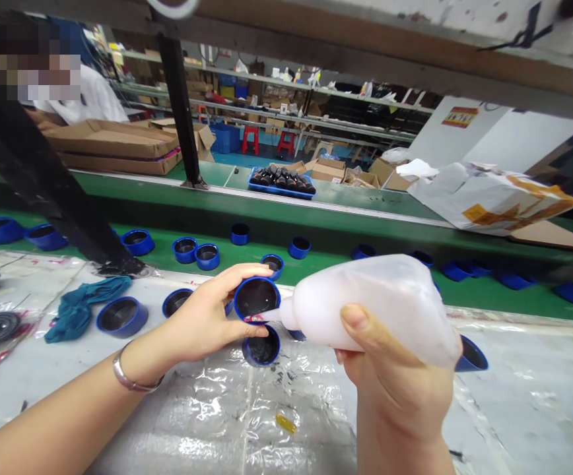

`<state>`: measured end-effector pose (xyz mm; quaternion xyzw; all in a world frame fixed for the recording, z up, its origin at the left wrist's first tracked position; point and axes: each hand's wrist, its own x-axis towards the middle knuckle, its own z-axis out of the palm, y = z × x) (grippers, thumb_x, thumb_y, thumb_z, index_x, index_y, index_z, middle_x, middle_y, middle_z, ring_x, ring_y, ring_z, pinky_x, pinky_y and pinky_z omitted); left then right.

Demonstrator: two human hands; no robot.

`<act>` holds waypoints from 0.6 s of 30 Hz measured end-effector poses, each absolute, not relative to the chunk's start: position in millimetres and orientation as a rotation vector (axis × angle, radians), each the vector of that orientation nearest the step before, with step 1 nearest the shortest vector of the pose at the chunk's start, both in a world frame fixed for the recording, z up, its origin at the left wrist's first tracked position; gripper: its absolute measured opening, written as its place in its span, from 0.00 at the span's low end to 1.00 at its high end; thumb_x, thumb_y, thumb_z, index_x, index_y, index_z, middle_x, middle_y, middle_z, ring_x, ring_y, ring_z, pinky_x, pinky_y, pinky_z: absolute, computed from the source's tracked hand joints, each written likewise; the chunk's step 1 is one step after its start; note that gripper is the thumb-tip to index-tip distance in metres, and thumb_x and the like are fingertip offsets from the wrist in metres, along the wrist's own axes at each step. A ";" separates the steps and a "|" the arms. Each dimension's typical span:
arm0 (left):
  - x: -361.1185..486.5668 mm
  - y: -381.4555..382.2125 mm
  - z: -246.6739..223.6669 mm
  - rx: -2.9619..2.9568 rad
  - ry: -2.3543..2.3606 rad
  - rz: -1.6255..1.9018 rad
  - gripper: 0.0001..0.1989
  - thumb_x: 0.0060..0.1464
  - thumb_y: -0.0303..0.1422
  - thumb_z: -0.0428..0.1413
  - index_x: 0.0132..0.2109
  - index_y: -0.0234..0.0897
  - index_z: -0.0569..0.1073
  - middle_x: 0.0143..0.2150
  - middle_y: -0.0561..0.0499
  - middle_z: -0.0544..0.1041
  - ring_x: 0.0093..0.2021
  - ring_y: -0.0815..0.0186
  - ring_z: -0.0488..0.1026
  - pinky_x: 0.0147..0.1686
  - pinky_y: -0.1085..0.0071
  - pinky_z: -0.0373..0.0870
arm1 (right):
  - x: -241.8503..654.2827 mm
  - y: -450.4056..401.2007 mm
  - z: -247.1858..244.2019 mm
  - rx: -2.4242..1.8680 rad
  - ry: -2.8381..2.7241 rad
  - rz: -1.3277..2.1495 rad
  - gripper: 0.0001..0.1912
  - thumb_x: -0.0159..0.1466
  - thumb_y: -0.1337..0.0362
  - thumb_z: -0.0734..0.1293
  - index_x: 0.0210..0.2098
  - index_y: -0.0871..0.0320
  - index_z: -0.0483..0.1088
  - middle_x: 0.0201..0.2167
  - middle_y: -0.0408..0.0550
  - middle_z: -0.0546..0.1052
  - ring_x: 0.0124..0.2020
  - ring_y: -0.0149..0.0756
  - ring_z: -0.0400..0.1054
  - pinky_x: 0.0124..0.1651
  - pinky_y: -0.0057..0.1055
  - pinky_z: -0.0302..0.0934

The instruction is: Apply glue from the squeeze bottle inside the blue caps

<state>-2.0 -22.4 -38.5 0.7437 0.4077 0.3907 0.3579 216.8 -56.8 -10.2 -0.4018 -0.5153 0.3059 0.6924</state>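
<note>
plastic-sheeted bench (296,422), green conveyor belt (316,270) behind, carrying more blue cups (207,256). left hand (202,316): fingers (241,274) curled around a blue cup (257,299), black inside. white squeeze bottle (375,310) has its nozzle (267,315) at the cup's lower rim; right hand (395,389) grips the bottle, its fingers mostly hidden behind it. bottle contents unclear.

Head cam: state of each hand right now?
Left hand: closed, holding a blue cup.
Right hand: closed, holding a white plastic squeeze bottle.

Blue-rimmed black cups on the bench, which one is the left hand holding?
The cup lifted in the left hand, with the white squeeze bottle's nozzle at its rim; the others sit unheld.
</note>
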 end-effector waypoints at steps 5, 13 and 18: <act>1.3 -24.9 -35.9 1.807 1.017 0.935 0.35 0.48 0.36 0.73 0.62 0.44 0.71 0.67 0.42 0.73 0.67 0.51 0.70 0.67 0.53 0.66 | 217.3 -56.2 -11.3 -0.916 -1.162 0.705 0.23 0.55 0.58 0.81 0.16 0.55 0.66 0.12 0.38 0.66 0.12 0.31 0.61 0.12 0.29 0.56; 6.1 -26.9 -39.8 1.774 0.965 0.931 0.35 0.45 0.36 0.74 0.60 0.45 0.74 0.63 0.44 0.77 0.62 0.50 0.75 0.66 0.53 0.67 | 218.3 -53.8 -14.5 -0.921 -1.138 0.712 0.23 0.56 0.57 0.80 0.17 0.56 0.66 0.13 0.38 0.65 0.13 0.31 0.60 0.11 0.30 0.56; 8.0 -27.5 -40.2 1.720 0.924 0.928 0.35 0.44 0.34 0.75 0.60 0.45 0.74 0.62 0.45 0.77 0.60 0.52 0.76 0.64 0.55 0.69 | 219.1 -51.4 -18.3 -0.913 -1.102 0.734 0.23 0.56 0.58 0.80 0.16 0.57 0.67 0.13 0.39 0.65 0.13 0.31 0.62 0.12 0.29 0.57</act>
